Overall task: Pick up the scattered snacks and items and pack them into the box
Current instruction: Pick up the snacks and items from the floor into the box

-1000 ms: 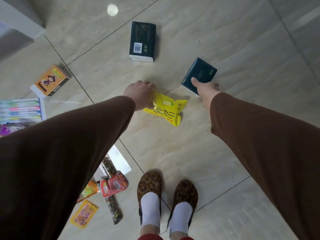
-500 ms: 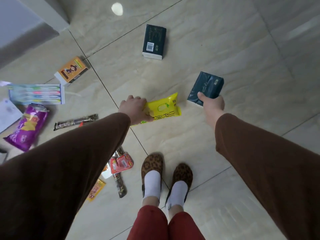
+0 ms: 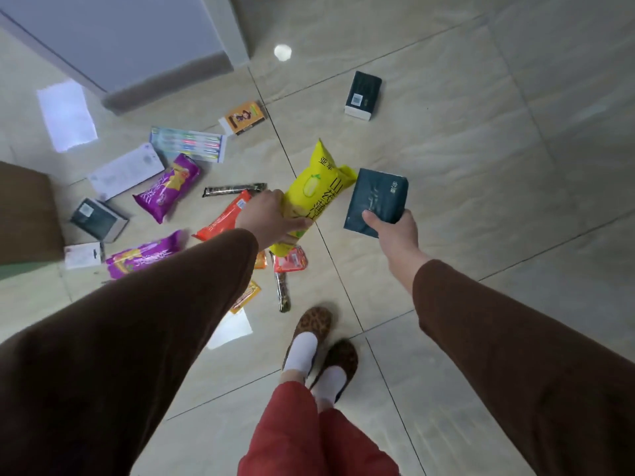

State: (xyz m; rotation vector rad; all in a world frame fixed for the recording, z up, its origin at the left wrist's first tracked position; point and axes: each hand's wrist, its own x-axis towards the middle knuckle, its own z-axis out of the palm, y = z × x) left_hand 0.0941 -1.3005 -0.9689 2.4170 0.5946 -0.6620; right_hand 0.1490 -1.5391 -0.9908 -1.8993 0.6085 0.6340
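Note:
My left hand (image 3: 271, 218) grips a yellow snack bag (image 3: 318, 190) by its lower end and holds it above the floor. My right hand (image 3: 391, 231) holds a dark green tissue pack (image 3: 376, 201) in the air beside the bag. A second dark tissue pack (image 3: 362, 95) lies on the tiles farther off. On the floor to the left lie two purple snack bags (image 3: 166, 192), an orange-red bag (image 3: 225, 218), a toothbrush pack (image 3: 187, 144) and an orange carton (image 3: 244, 117). A brown cardboard box (image 3: 27, 214) shows at the left edge.
Small sachets and dark bars (image 3: 281, 290) lie near my feet (image 3: 311, 341) in leopard slippers. White papers (image 3: 125, 170) and a dark book-like pack (image 3: 98, 219) sit near the box. A grey wall corner (image 3: 171, 80) stands at the back left.
Both hands have lifted the yellow bag and the green pack off the floor. The view has risen and swung left, showing more scattered items and the box.

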